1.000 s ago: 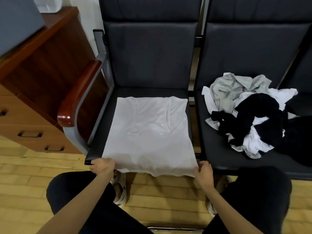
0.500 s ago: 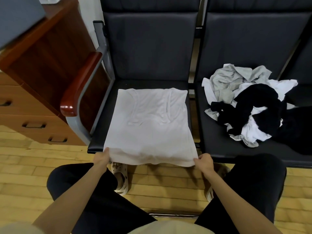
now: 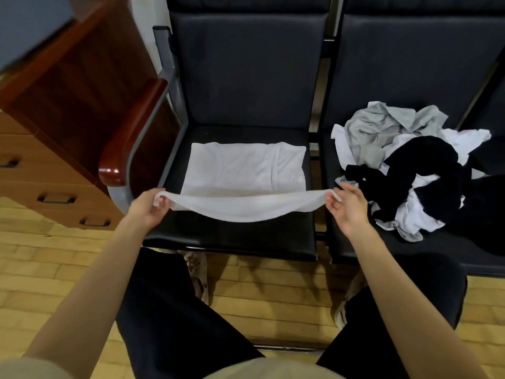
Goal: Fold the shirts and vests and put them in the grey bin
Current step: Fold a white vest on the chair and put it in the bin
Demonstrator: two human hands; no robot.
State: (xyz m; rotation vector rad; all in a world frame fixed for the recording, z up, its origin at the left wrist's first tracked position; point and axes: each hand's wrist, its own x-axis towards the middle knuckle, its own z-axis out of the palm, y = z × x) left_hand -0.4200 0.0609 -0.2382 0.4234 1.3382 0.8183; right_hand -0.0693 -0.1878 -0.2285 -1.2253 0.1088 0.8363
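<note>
White vest [image 3: 246, 170]: one; left hand [image 3: 147, 207], right hand [image 3: 345, 206] pinch hem.

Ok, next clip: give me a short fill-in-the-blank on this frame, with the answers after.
1. Both hands, left and right, pinch the lifted hem of the ____ vest.
2. The vest lies on the seat of a black ____.
3. The unfolded clothes pile sits on the seat to the person's ____.
4. The armrest beside the vest is made of ____.

Answers: white; chair; right; wood
</note>
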